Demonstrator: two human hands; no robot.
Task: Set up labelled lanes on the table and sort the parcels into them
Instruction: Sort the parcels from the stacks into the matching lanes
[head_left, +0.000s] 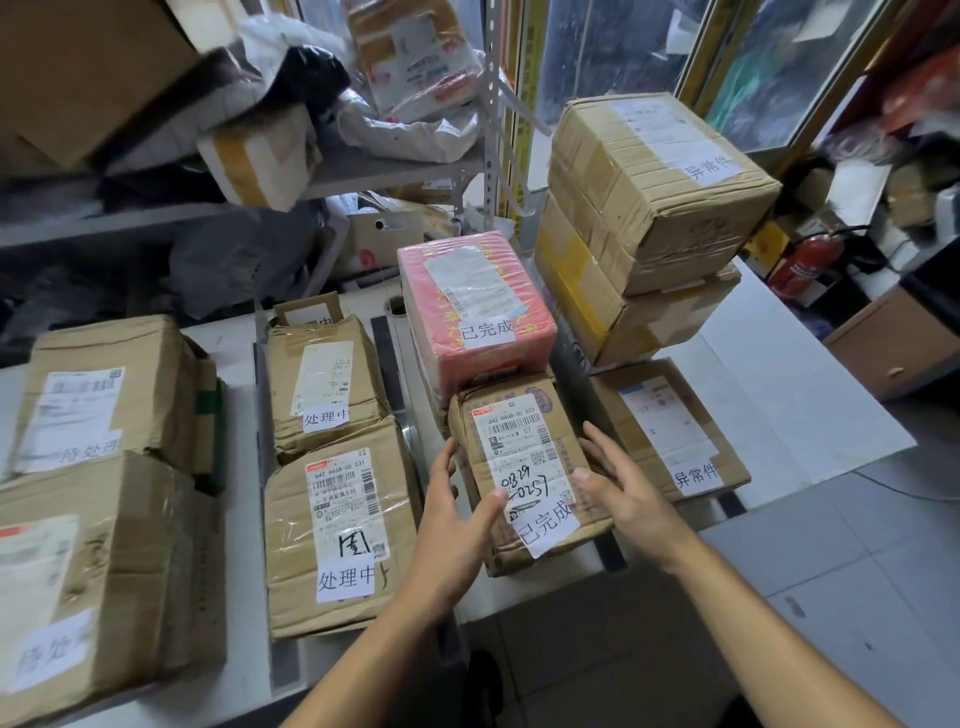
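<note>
From the head camera, the white tabletop (779, 405) carries four lanes split by dark tape strips, each parcel wearing a paper slip that names its lane, so the sorting looks nearly finished. The small brown parcel (524, 467) marked 已完成 lies at the near end of the third lane, just in front of the pink parcel (475, 306) with the same slip; I judge it is being squared into line there. The left hand (457, 514) reaches in from below, fingers along the parcel's left side and thumb lying on its top label. The right hand (618, 488) mirrors it, fingers straight along the right edge, thumb on top. Both hands are spread and relaxed, bracketing the box rather than clamping it.
</note>
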